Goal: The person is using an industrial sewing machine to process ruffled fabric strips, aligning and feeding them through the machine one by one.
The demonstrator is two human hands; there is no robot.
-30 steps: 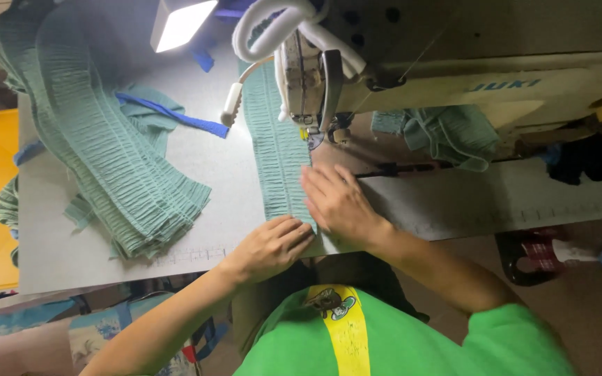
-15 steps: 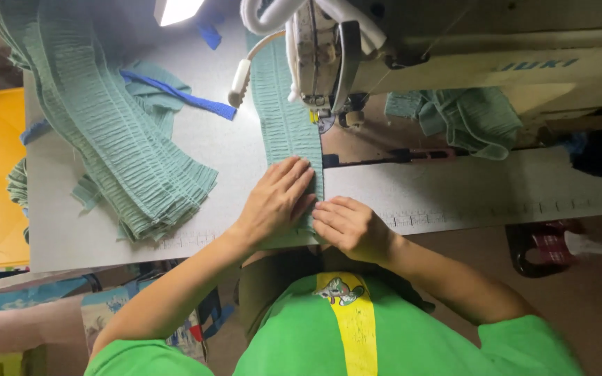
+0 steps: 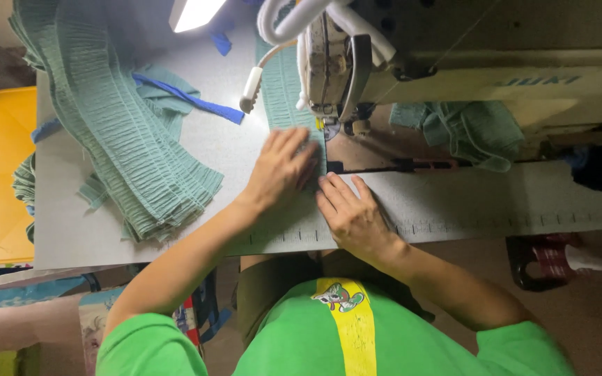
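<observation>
Left hand: my left hand [image 3: 281, 167] lies flat, palm down, on the green ruffled strip [image 3: 287, 104], fingers spread and pointing up toward the machine; the grip is apart, pressing and not pinching.
Right hand: my right hand [image 3: 351, 212] rests flat just beside the left one, at the strip's right edge, fingers stretched out and apart, holding nothing between them.
Hands together: I see the two hands almost touching at the fingertips, with the left one a little farther from me.
Strip: it runs in a narrow band from under my left palm up beneath the head of the sewing machine [image 3: 398, 49] and on past it along the surface [image 3: 454, 198].
Needle area: the foot [image 3: 327, 125] sits just above my left fingertips, at the strip's right edge; I cannot tell whether it is down on the cloth.
Pile: a thick stack of matching green ruffled strips [image 3: 127, 132] fans out on the left part of the surface, well apart from my hands.
Blue tape: a blue ribbon [image 3: 189, 99] lies across the surface between the pile and the strip.
Lamp: a bright lamp [image 3: 193, 12] shines over the top of the surface.
More cloth: a bunch of green fabric [image 3: 472, 132] lies behind the machine's arm on the right.
Tray: a yellow tray [image 3: 1, 174] stands off the left edge of the surface.
</observation>
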